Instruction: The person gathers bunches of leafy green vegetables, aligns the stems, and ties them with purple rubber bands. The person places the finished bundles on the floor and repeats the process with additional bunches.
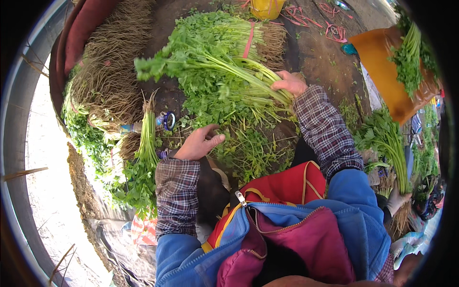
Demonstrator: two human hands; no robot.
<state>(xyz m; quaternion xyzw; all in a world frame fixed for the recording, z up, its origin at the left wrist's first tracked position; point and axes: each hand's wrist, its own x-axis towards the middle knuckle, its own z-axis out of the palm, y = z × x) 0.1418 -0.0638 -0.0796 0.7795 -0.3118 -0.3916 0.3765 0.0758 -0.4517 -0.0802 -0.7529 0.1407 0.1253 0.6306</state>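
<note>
My right hand is closed around the lower stalks of a leafy celery bunch, whose blurred leaves point to the left. Beneath it lies a pile of celery with a pink band around its stalks and brown roots on the right. My left hand holds nothing, its fingers apart and slightly curled, above loose cut stems and leaves. Left of that hand a rooted celery bunch lies with its roots upward in the picture. The root end of the held bunch is hidden by my right hand and sleeve.
Stacked celery with matted roots stands on the left. A yellow bucket and pink ties are at the top. On the right, a co-worker's hand grips celery near an orange-brown sheet. A blue-rimmed round object lies left.
</note>
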